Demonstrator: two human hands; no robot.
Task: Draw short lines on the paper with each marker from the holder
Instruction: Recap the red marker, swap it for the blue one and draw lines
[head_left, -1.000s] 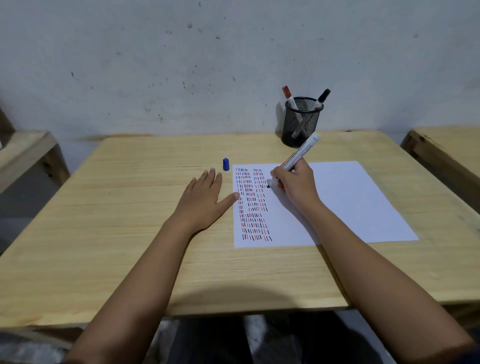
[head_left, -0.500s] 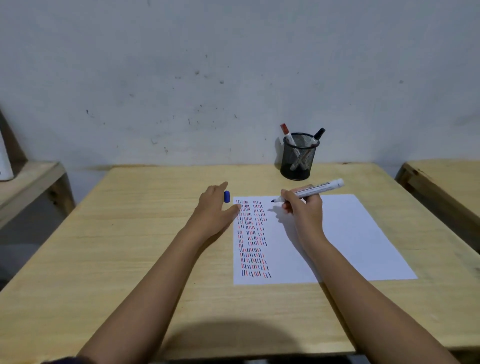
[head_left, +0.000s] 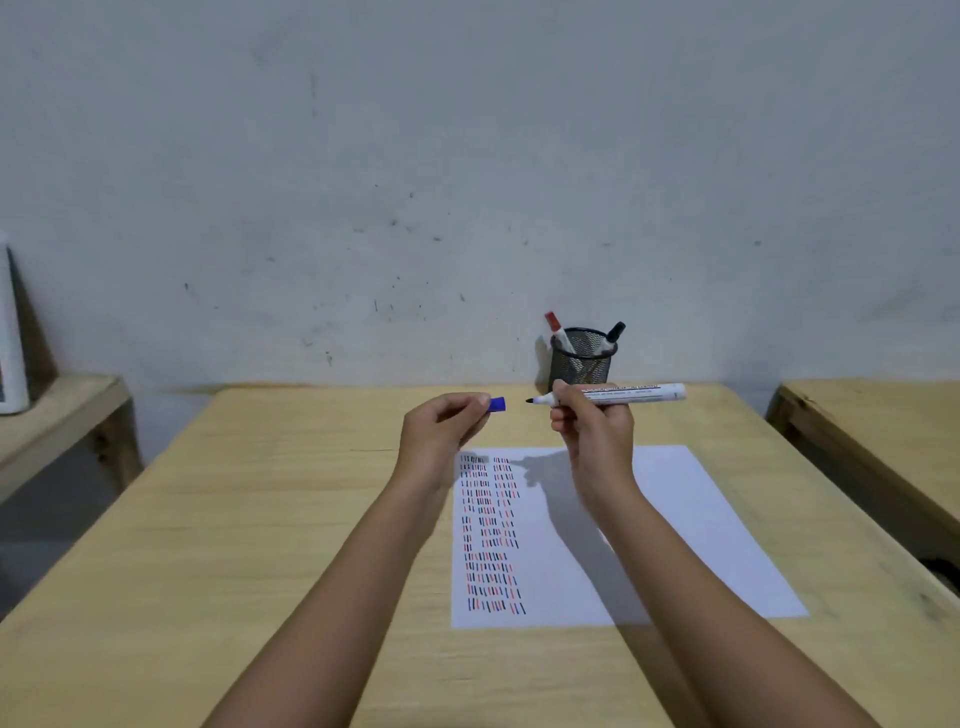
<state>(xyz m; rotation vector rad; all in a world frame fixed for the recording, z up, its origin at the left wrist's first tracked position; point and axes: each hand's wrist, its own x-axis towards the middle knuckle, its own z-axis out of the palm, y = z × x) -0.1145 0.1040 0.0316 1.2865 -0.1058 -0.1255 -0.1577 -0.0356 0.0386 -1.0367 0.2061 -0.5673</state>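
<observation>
Both hands raised above the tabletop, facing each other over the far edge of the paper. Left hand curled, fingers pinching a blue cap at its rear end, open end toward 3 o'clock. Right hand clenched around a white marker, held level, dark tip bared and aimed toward 9 o'clock, straight at the cap. Tip and cap apart, a small gap between them. Rear of the marker sticking out past the hand toward 3 o'clock, printed text along the barrel too small to read.

Paper flat on the tabletop below the hands, right forearm crossing above its near part. Short lines in blue, red and black filling two narrow columns down the paper's 9 o'clock side; the rest of the sheet blank, with the shadow of the right hand across it.

Black mesh holder upright at 12 o'clock from the right hand, near the far edge by the wall. Inside, a red-capped marker leaning toward 11 o'clock and a black-capped marker leaning toward 1 o'clock.
</observation>
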